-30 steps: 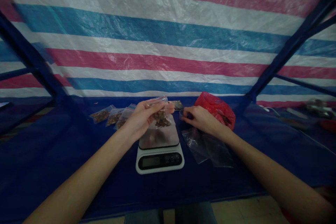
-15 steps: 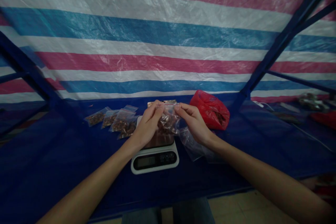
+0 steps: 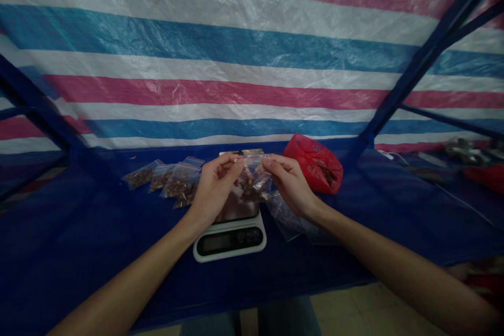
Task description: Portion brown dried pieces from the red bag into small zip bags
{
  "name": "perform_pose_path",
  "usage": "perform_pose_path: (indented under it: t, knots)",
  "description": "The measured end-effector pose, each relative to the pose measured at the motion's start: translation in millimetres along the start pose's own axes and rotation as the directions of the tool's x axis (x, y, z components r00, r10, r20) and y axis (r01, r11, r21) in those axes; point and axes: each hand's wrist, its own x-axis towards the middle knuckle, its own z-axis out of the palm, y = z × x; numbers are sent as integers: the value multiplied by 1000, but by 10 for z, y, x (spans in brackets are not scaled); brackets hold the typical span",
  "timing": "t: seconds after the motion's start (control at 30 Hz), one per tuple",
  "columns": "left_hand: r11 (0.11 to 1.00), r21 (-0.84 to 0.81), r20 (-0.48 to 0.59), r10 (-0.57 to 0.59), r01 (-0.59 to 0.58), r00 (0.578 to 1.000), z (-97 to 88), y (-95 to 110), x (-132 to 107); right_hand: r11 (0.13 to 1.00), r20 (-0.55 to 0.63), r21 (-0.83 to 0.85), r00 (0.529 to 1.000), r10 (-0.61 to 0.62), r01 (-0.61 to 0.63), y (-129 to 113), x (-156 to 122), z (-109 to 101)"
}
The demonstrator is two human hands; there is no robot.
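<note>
My left hand [image 3: 214, 186] and my right hand [image 3: 289, 181] both pinch the top edge of a small clear zip bag [image 3: 252, 181] holding brown bits. I hold the bag just above the steel platform of a white digital kitchen scale [image 3: 230, 239] on the blue table. The fingers of both hands are closed on the bag's rim, one hand at each end. Directly beside my left hand lie several filled small bags [image 3: 169, 178] in a row.
A red plastic bag [image 3: 315, 163] with brown contents sits right of my right hand. Empty clear bags [image 3: 289, 215] lie under my right wrist. A striped tarp [image 3: 236, 52] hangs behind the table. Blue frame bars [image 3: 417, 63] stand at both sides. Dim objects [image 3: 468, 152] lie at the far right.
My right hand moved left from the empty bags and joined my left hand on the filled bag's top edge. The bag now hangs between both hands over the scale.
</note>
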Motion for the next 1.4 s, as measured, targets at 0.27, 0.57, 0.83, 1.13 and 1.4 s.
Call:
perform_pose_path:
  t: [0.27, 0.57, 0.83, 1.13, 1.4]
  knots:
    - [1000, 25, 68, -15, 13, 998, 2, 11, -29, 999, 62, -15, 997, 44, -43, -3, -28, 21]
    - [997, 70, 76, -41, 35, 996, 34, 40, -72, 1000, 81, -25, 997, 6, -4, 0, -48, 44]
    - [935, 331, 180, 73, -130, 981, -35, 72, -41, 969, 160, -239, 987, -19, 58, -160, -62, 53]
    - [961, 254, 52, 98, -108, 994, -55, 82, 3, 980, 165, -197, 984, 60, -27, -262, 73, -35]
    - [985, 146, -439, 150, -95, 886, -893, 309, 378, 915, -110, -377, 974, -200, 145, -924, 236, -1028]
